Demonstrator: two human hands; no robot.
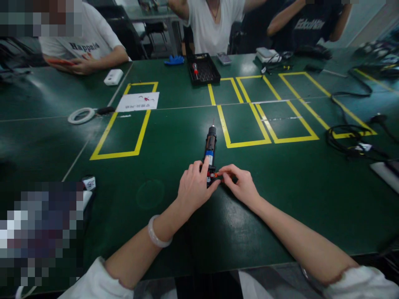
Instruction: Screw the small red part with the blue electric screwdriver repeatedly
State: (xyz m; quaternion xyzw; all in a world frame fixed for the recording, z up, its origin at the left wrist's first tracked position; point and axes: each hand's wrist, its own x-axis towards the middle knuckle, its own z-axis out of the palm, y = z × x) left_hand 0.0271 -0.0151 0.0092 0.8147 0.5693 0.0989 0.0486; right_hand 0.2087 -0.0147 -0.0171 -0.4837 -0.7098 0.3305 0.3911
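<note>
Green table (181,133), tool (211,141) against left hand (195,189)

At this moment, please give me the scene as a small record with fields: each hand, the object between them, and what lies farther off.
left: left hand holds slim black device, bracelet on the wrist
right: right hand is at the device's near end, by a small orange part; grip unclear
direction: thin tip points away from the person
surface: green table
far middle: black tray with red-handled tool
far left: white sheet across yellow tape outline
</note>
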